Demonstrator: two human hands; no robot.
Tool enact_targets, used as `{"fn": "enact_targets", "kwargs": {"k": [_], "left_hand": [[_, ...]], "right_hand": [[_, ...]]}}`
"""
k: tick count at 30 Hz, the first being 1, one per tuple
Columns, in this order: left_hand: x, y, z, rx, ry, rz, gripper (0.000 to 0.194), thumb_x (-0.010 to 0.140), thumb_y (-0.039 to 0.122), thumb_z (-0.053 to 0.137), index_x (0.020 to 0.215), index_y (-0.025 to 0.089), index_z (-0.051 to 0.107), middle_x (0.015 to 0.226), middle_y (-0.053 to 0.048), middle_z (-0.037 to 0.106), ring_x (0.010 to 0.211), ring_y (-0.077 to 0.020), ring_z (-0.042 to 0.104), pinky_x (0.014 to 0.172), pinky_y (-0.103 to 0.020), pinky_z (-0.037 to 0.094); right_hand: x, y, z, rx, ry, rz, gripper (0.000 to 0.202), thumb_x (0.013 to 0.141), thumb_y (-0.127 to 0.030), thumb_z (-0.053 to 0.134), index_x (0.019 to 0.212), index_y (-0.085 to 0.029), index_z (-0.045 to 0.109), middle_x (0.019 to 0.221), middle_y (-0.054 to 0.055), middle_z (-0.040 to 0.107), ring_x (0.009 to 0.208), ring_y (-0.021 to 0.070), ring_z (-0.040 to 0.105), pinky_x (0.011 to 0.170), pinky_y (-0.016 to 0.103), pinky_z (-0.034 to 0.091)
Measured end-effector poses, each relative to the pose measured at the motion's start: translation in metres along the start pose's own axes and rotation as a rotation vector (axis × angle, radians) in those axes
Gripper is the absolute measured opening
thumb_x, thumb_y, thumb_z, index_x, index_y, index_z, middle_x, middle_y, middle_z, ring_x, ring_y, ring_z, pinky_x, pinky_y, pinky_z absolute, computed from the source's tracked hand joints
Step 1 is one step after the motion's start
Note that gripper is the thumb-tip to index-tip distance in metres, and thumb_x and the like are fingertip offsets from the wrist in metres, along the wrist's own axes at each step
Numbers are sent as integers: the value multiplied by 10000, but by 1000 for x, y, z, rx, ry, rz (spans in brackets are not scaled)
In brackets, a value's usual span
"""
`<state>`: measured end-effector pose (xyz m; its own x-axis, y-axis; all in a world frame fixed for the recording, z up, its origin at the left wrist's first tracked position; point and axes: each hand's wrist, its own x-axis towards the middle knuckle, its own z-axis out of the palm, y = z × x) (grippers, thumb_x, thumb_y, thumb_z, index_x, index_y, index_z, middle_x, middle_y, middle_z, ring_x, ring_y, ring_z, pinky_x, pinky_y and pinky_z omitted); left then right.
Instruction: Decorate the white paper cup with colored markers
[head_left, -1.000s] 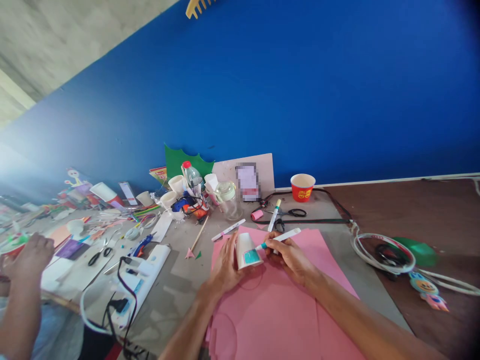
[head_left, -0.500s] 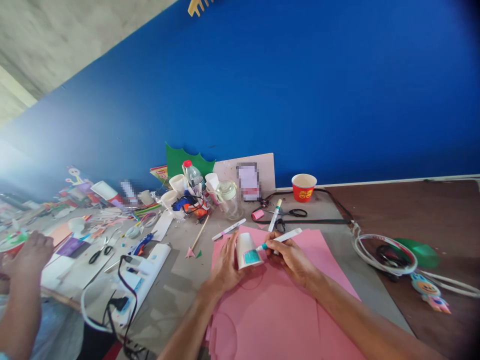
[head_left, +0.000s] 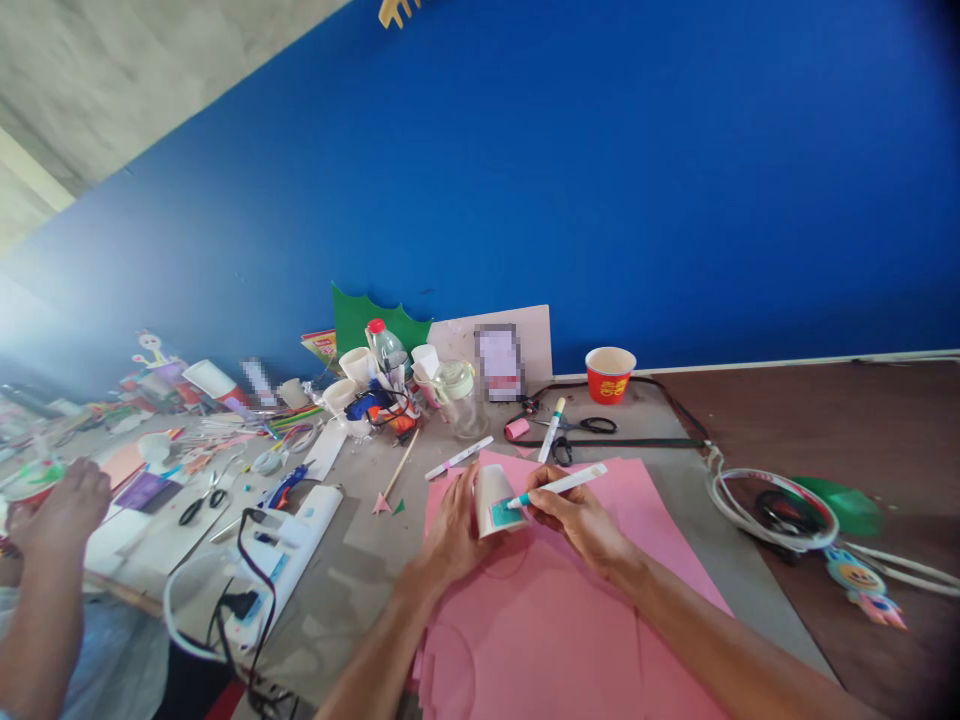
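Observation:
A white paper cup [head_left: 492, 487] lies tilted over the pink paper [head_left: 555, 620], a teal patch with a pinkish outline on its side. My left hand [head_left: 454, 525] is wrapped round the cup's left side and holds it. In my right hand [head_left: 574, 520] is a white marker [head_left: 571, 479] with a teal tip end, pinched between thumb and fingers. The marker's tip meets the teal patch on the cup. Just beyond the paper lie a capped marker [head_left: 553, 430] and a second white marker [head_left: 459, 457].
A red paper bowl [head_left: 609, 378], scissors [head_left: 592, 425] and a glass jar [head_left: 461, 400] stand or lie behind the paper. To the left are a power strip [head_left: 289, 570] with cables and a glue gun [head_left: 285, 487]. Another person's hand [head_left: 71, 505] works at far left.
My right hand has shifted the marker tip slightly left across the teal patch, and the marker sits at a slightly different angle. My left hand keeps its hold on the cup.

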<state>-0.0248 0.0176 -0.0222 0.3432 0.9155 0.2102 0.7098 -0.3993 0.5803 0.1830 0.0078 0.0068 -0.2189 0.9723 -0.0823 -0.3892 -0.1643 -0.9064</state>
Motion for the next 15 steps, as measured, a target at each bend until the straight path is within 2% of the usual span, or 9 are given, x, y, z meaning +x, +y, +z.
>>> {"fn": "enact_targets", "kwargs": {"k": [3,7,11,13,15], "left_hand": [[0,1,0,-1,-1,9,890,695,300,721,1458,171,281,1482,-177,426,1392,-366,370,1139,-592,313],[0,-1,0,-26,-6,3,899,715,368,730,1467,184,273,1493,-177,416,1398,-365,364,1142,-588,305],[-1,-3,1,-62,15,5,910,755,504,702,1482,183,258,1529,-194,361,1425,-370,318,1159,-571,275],[-2,-4,2,-72,38,-9,940,760,559,687,1494,192,229,1546,-197,332,1441,-370,289,1166,-564,261],[-3,-6,2,-79,71,-15,987,747,578,694,1502,183,196,1548,-210,321,1446,-374,277,1164,-560,269]], "right_hand": [[-1,-1,1,-47,-10,-40,198,685,-346,720,690,-195,591,558,-53,463,510,85,303,506,250,213],[-1,-2,1,14,-42,-1,257,675,-387,745,668,-195,576,527,-57,448,498,82,312,502,247,210],[5,-1,-3,70,157,-67,360,706,-539,711,801,-204,617,548,-27,533,503,109,368,490,252,238],[8,0,-6,12,254,-110,407,727,-585,677,886,-213,636,539,-24,541,512,130,401,482,256,268],[9,4,-6,-64,297,-129,420,740,-591,661,936,-221,636,553,-18,562,506,139,415,473,263,298]]}}
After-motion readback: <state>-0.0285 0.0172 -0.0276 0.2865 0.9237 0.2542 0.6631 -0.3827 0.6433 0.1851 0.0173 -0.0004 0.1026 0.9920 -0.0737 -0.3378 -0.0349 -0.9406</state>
